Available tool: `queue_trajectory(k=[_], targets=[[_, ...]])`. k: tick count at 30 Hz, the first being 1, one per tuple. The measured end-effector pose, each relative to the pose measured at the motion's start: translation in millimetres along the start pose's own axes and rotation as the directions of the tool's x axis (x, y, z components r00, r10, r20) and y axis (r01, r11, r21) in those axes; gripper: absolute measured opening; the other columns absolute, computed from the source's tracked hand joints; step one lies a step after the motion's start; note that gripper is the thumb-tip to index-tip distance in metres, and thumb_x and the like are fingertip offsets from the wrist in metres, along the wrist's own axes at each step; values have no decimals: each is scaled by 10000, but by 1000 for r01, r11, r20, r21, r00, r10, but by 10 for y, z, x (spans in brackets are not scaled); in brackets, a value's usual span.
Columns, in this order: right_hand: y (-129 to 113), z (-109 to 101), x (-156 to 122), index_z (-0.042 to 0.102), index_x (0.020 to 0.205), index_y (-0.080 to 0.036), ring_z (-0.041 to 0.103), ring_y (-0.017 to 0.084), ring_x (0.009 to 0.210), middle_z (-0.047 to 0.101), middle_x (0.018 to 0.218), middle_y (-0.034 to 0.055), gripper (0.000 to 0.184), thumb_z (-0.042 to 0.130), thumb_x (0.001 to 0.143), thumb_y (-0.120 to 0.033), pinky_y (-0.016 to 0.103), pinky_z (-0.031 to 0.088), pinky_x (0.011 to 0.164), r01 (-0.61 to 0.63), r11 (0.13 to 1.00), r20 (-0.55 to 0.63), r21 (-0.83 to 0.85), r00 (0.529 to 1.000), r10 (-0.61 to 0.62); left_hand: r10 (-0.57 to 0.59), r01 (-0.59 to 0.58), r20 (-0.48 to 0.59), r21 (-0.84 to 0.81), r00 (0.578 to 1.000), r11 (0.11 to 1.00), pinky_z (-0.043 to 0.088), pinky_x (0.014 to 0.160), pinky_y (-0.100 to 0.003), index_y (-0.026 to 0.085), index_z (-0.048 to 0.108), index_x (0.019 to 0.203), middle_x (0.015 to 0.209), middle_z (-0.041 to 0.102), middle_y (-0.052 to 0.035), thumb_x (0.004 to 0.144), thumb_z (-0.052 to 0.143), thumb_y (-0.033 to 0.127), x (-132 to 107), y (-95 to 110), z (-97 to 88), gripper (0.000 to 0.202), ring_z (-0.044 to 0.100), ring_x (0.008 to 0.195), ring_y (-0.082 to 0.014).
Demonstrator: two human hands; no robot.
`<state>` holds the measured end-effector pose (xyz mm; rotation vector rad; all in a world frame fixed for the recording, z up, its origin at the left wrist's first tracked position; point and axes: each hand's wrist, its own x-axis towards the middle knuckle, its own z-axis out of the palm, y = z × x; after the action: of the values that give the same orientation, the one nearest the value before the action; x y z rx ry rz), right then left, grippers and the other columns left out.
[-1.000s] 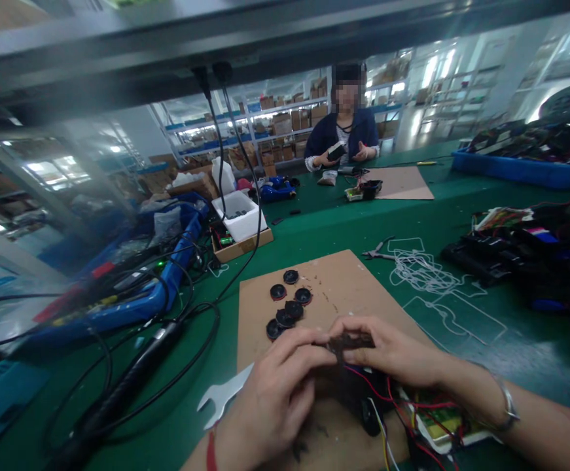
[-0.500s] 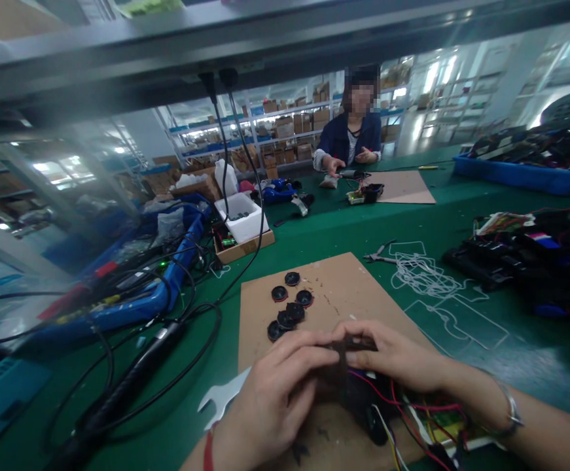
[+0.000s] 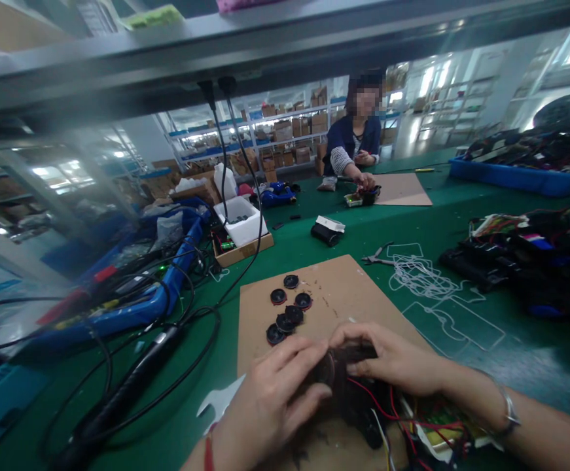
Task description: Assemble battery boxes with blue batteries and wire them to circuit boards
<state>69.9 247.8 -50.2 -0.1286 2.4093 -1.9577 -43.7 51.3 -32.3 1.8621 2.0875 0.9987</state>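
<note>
My left hand point(image 3: 277, 399) and my right hand point(image 3: 392, 363) are both closed around a dark motor-like part point(image 3: 348, 386) with red and yellow wires point(image 3: 387, 412), held low over a brown cardboard mat point(image 3: 334, 294). The part is mostly hidden by my fingers. Several black round discs point(image 3: 287, 311) lie on the mat just beyond my left hand. A green circuit board point(image 3: 442, 425) sits under my right wrist.
A flat wrench point(image 3: 218, 400) lies left of my left hand. Black cables point(image 3: 132, 386) and a blue tray point(image 3: 161, 294) fill the left. Pliers point(image 3: 377, 255), white wire loops point(image 3: 422, 275), a black-and-white part point(image 3: 328, 230) and dark assemblies point(image 3: 525, 261) lie beyond. A co-worker point(image 3: 356, 140) sits opposite.
My hands lowered slightly and kept working the part. The co-worker leaned to their board, and a black-and-white part now lies on the green table in the middle.
</note>
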Motion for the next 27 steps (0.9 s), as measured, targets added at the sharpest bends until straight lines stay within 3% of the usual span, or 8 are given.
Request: queue_trajectory(k=[4,8,12,16,20,22,24,27], targets=[[13,36,-13,608,1019,-162,604,199,933,668,988,65,395,509,660,-30,340,449,840,63,952,-165,-299,979,-116,-229,221,-23,-188,973,957,499,909,-300,268,492,1249,1209,557,-55,822,588,151,18,21,55,453,577,1051,-174],[15,56,-58,593,1097,-146,580,239,994,651,1058,107,570,478,559,4,397,428,894,172,852,-125,-494,956,-266,-426,394,-18,-346,905,851,548,795,-292,247,536,1201,1063,624,-43,847,590,219,36,59,131,359,634,862,-155],[12,22,-41,604,1035,-170,602,216,936,666,998,83,410,505,656,-47,387,450,849,96,933,-146,-346,977,-155,-258,250,-66,-109,964,962,513,896,-352,279,546,1217,1140,609,-57,849,594,222,-4,50,131,376,595,1017,-198],[40,-20,16,590,926,-160,619,187,899,660,924,57,158,556,790,-233,351,476,818,22,999,3,23,1000,-23,7,-9,25,62,1000,998,452,1000,-381,305,430,1336,1282,531,-64,873,483,108,-27,21,119,506,495,1194,-195],[52,-11,21,604,946,-163,611,188,916,667,949,50,216,563,737,-129,338,464,838,42,997,-73,-61,996,-47,-123,118,31,132,992,984,384,1066,-401,353,307,1396,1449,355,-34,843,449,59,-19,15,-66,642,381,1311,-189],[36,2,5,611,970,-170,612,191,911,673,957,46,297,534,704,-63,335,463,833,41,986,-120,-159,991,-60,-279,285,-58,192,959,939,370,1070,-428,344,300,1400,1465,327,-39,848,489,135,-79,-10,-272,619,375,1317,-217],[17,12,-15,613,993,-179,617,195,905,677,958,45,334,510,706,-43,338,465,827,45,967,-152,-250,985,-85,-424,437,-106,258,899,862,381,1049,-438,302,400,1350,1398,426,-56,869,499,253,-219,-63,-494,493,447,1259,-240],[15,22,-39,612,1012,-196,623,207,904,679,964,50,360,488,710,-44,349,472,811,63,922,-174,-382,975,-138,-657,615,-26,378,754,691,349,1040,-480,243,540,1243,1300,533,-93,812,575,356,-532,-167,-701,447,473,1222,-307]])
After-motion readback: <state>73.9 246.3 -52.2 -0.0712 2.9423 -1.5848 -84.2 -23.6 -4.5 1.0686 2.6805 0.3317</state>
